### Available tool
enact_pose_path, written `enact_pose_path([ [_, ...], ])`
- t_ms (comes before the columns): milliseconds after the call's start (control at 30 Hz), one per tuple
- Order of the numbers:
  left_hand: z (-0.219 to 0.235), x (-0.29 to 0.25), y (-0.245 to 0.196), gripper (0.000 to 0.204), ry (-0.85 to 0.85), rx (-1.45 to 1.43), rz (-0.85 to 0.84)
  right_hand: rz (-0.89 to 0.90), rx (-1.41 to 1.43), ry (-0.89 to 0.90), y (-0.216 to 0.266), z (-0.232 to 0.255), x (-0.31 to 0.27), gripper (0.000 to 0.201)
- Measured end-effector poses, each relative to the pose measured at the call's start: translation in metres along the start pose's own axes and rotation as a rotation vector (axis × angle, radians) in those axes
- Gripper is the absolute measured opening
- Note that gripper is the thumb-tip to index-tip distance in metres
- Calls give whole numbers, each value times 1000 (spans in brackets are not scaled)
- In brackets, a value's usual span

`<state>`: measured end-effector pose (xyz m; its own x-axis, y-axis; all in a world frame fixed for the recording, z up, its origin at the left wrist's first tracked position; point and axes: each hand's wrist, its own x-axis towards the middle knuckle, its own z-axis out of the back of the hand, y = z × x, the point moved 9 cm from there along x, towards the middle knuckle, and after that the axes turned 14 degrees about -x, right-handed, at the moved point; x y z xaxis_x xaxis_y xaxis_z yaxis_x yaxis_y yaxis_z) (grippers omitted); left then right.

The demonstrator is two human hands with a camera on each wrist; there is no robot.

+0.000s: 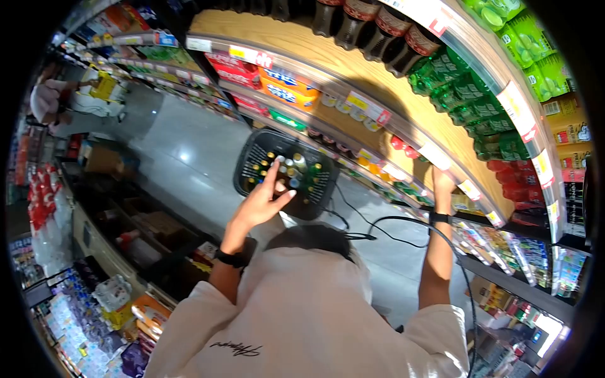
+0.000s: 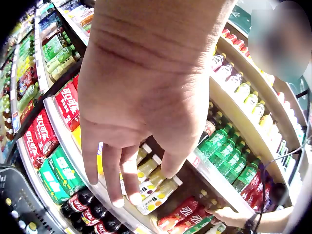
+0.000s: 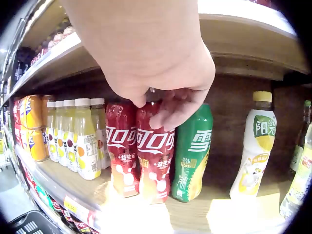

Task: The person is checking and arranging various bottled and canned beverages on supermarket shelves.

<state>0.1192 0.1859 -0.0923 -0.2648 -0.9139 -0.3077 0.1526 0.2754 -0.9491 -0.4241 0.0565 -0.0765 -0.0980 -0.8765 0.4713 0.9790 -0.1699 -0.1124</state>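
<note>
In the right wrist view, my right hand [image 3: 168,68] grips a red Coca-Cola bottle [image 3: 155,158] by its neck, thumb on one side and fingers curled on the other. The bottle stands on the wooden shelf [image 3: 187,217]. Another red Coca-Cola bottle [image 3: 123,146] is to its left, and a green Sprite bottle [image 3: 192,156] to its right. My left hand [image 1: 255,208], fingers loosely extended and holding nothing, overlaps the black basket [image 1: 242,183] of capped bottles [image 1: 299,165] in the head view. The left wrist view shows that hand [image 2: 144,105] from its back, fingers pointing down.
Pale-yellow drinks [image 3: 85,141] with white caps line the shelf's left, and a yellow-capped bottle [image 3: 253,151] stands farther right. An upper shelf edge [image 3: 243,19] runs above my hand. A black cable [image 1: 403,219] crosses the floor area. Another person [image 1: 49,97] is down the aisle.
</note>
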Motion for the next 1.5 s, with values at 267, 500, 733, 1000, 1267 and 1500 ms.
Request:
enact_pose_path([
  [267, 5, 25, -5, 87, -59, 205, -36, -179, 374, -178, 29, 62, -54, 41],
  [500, -54, 40, -9, 60, 196, 356, -277, -492, 578, 3, 20, 39, -112, 33],
  [733, -56, 53, -29, 55, 322, 446, -290, -549, 556, -60, 50, 78, -115, 28],
  [1000, -22, 72, -39, 74, 478, 359, -283, -369, 725, -163, 137, 164, -88, 33],
  [1267, 8, 69, -88, 86, 453, 239, -535, -409, 1212, 283, 275, 193, -92, 36],
  [1500, 19, 59, -73, 58, 670, 90, -333, -460, 1217, 247, 317, 200, -92, 40],
])
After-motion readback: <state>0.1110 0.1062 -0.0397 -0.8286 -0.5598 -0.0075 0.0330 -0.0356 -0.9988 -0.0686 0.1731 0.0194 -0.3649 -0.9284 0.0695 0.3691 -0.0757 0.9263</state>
